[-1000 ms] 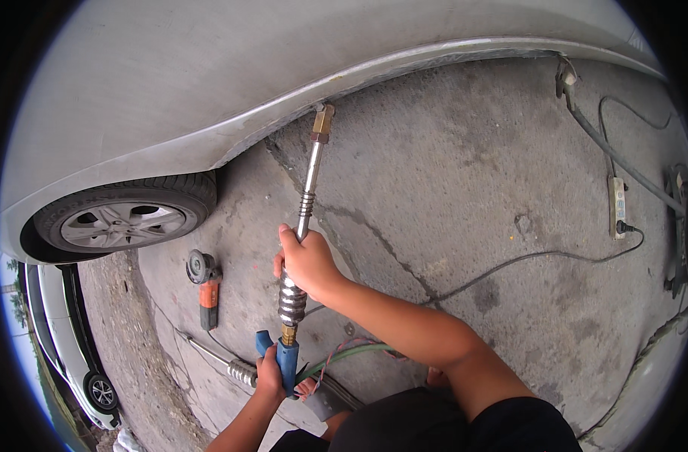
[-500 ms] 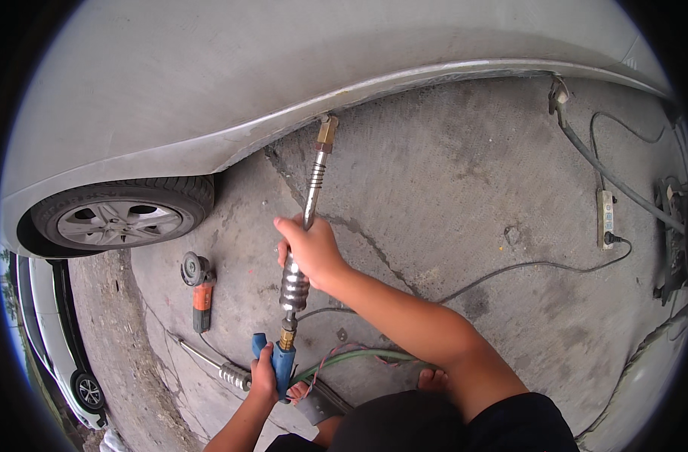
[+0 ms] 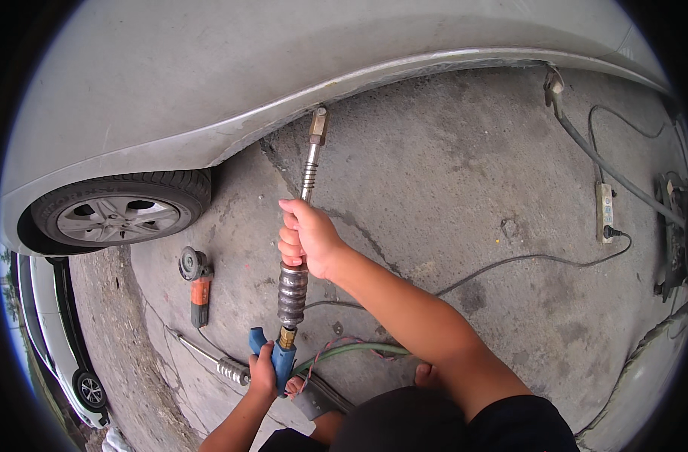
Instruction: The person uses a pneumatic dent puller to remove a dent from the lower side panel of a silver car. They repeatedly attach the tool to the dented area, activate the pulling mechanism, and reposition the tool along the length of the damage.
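A slide-hammer dent puller (image 3: 311,162) slants up from my lap toward the lower sill of a light-coloured car (image 3: 344,83). Its brass-coloured tip lies close to the sill edge; whether it touches, I cannot tell. My right hand (image 3: 310,239) is closed round the bright shaft, just above the ribbed sliding weight (image 3: 292,294). That weight sits down by the brass fitting at the handle. My left hand (image 3: 263,372) grips the blue pistol handle (image 3: 284,362), from which a green cable (image 3: 359,347) runs off to the right.
An orange angle grinder (image 3: 199,290) and a second slide hammer (image 3: 232,370) lie on the concrete at left, near the car's wheel (image 3: 118,215). To the right, a clamp (image 3: 555,84) with a thick cable hangs at the sill. A power strip (image 3: 604,211) lies beyond, its cord crossing the floor.
The ribbed weight has slid down the shaft against the handle-end fitting. My right hand sits slightly higher, and the tool's tip has shifted a little left and up in view.
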`<act>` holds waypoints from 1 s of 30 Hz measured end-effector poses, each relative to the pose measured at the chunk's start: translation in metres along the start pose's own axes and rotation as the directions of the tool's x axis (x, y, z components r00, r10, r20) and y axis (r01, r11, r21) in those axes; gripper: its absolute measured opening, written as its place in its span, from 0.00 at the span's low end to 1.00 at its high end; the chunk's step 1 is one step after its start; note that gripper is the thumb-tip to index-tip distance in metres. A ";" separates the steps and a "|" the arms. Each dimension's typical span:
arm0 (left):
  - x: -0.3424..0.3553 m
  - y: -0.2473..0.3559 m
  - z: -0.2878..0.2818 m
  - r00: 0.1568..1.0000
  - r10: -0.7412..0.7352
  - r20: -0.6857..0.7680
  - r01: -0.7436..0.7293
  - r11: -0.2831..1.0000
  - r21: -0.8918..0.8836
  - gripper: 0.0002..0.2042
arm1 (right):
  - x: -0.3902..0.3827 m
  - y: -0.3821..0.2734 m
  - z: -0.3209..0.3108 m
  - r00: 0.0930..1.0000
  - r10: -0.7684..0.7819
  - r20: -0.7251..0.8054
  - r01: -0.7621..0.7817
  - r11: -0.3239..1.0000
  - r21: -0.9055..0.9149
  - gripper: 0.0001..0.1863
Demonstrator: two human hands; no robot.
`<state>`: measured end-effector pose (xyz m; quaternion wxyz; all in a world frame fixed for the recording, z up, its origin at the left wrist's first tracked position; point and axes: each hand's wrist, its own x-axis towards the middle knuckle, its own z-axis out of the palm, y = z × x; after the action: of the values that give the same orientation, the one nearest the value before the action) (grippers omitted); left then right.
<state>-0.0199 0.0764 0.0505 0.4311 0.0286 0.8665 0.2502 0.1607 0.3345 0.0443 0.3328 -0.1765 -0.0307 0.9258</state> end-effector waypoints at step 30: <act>0.025 0.005 -0.014 0.992 -0.089 0.088 0.084 0.995 0.061 0.29 | -0.011 0.000 0.004 0.929 -0.329 -0.171 0.264 0.911 -0.318 0.16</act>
<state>-0.0474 0.0819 0.0414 0.4795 0.0144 0.8532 0.2049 0.1678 0.3278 0.0514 0.4422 -0.3183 -0.1553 0.8240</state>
